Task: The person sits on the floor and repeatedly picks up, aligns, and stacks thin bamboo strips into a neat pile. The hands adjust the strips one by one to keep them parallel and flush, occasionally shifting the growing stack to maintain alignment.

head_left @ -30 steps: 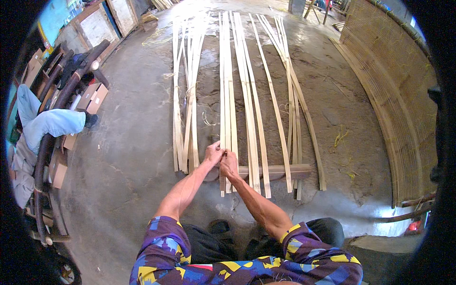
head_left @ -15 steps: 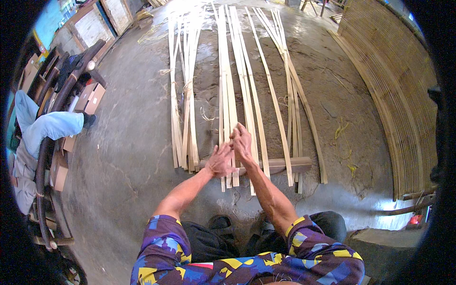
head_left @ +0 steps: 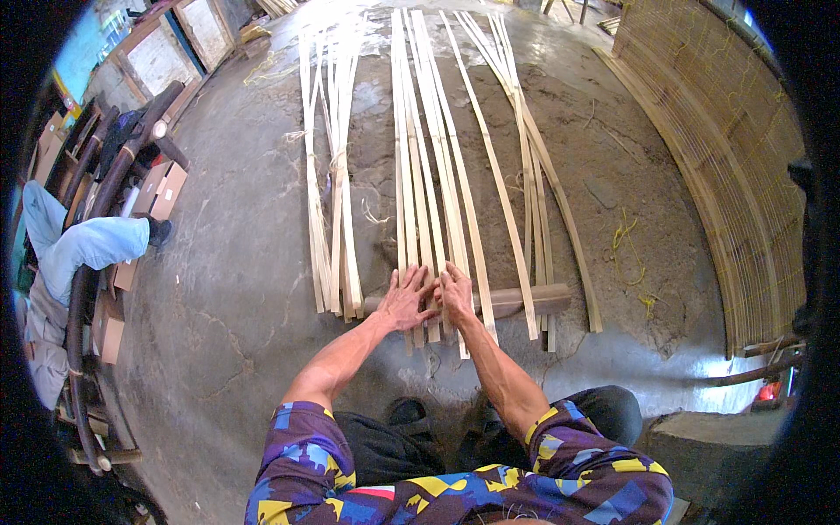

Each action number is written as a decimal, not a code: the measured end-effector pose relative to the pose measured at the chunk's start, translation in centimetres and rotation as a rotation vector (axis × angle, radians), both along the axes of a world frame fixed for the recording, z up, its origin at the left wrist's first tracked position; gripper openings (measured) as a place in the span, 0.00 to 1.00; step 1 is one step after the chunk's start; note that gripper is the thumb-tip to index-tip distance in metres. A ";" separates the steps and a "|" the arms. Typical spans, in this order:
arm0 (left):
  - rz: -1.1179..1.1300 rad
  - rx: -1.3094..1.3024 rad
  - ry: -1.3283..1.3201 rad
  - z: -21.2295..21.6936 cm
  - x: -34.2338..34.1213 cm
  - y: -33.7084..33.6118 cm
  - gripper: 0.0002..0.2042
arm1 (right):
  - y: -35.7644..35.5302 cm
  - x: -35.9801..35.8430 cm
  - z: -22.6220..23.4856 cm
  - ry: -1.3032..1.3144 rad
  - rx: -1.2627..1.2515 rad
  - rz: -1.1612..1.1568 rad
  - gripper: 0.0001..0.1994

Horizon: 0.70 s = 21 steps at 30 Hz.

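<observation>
Long pale bamboo strips (head_left: 424,175) run away from me over the floor, with their near ends lying across a brown wooden bar (head_left: 534,300). Flat on the middle strips, close to that bar, rests my left hand (head_left: 404,299) with its fingers spread. Just to its right, my right hand (head_left: 456,295) has its fingers bent and drawn together on a strip; its palm side is hidden. Left of my hands lies a tied bundle of strips (head_left: 348,219). More strips (head_left: 534,192) cross each other on the right.
A big slatted bamboo mat (head_left: 700,166) leans along the right. Loose yellow string (head_left: 623,245) lies on the floor near it. At the left, a person's leg in light blue trousers (head_left: 96,241) extends over a dark pole frame (head_left: 74,324), with cardboard boxes (head_left: 162,185) beside it.
My right hand has come down and nearer to me along the strips. My left hand now lies flatter with fingers spread. The middle strips sit more side by side.
</observation>
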<state>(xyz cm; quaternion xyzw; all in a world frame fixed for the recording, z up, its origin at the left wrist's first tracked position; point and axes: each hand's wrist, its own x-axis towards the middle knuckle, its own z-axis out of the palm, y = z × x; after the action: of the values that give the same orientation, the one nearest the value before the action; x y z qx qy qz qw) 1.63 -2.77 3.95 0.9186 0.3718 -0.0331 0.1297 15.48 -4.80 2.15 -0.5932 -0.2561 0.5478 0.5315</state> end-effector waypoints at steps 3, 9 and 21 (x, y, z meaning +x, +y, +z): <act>0.051 -0.026 -0.014 -0.3 0.4 0.2 0.31 | -0.6 0.0 0.3 0.000 0.034 -0.018 0.18; 0.242 -0.070 -0.543 -0.8 1.7 1.3 0.17 | 0.3 0.1 1.0 -0.578 0.212 0.084 0.16; 0.891 -0.820 -1.038 0.9 4.1 2.1 0.07 | -0.2 3.2 1.0 -1.247 -0.060 0.233 0.14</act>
<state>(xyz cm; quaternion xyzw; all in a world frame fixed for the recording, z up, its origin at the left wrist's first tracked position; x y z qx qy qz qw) 5.74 -0.66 4.85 0.4605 0.5544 0.3198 0.6150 18.66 -5.01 3.15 -0.7836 -0.5649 0.1606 0.2026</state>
